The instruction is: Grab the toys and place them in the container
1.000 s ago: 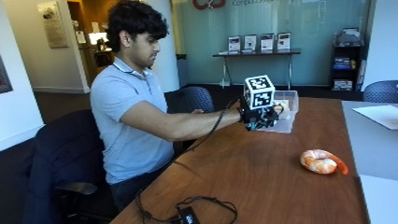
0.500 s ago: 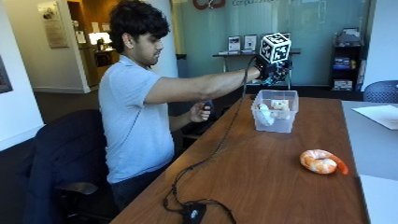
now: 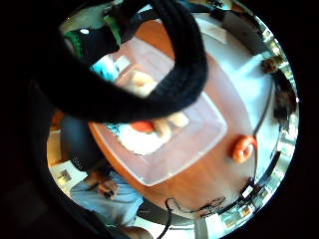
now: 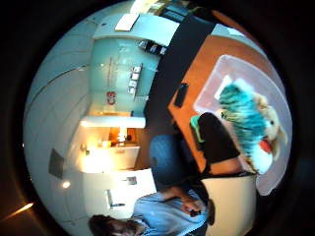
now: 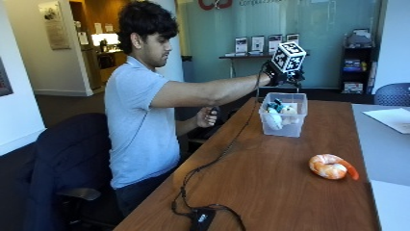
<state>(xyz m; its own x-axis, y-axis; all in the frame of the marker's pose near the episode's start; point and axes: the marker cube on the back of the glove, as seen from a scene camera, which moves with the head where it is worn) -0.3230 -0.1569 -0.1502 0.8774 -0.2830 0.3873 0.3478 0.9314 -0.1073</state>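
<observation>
Glass partition walls with red lettering too cropped to read stand behind your long brown wood-grain worktop (image 5: 269, 178). Your black-gloved right hand, the grip (image 5: 280, 73), is raised above the clear, square-sided plastic container (image 5: 284, 124), which stands on the worktop near its far end. Whether the grip's fingers are apart or together cannot be told; only a dark strap and a fingertip show at the edges of the palm views. Inside the container lie soft plush toys: a shaggy teal one (image 4: 242, 118), a cream-coloured fuzzy one (image 4: 273, 129) pressed against it, and a white piece with a red patch (image 3: 141, 134) at the bottom. One more toy, a curled orange-and-white plush shrimp (image 5: 331, 166), lies on the worktop well apart from the container, nearer your end. Your bare hand (image 5: 207, 116) is held low at the worktop's edge, closed round a small dark object.
</observation>
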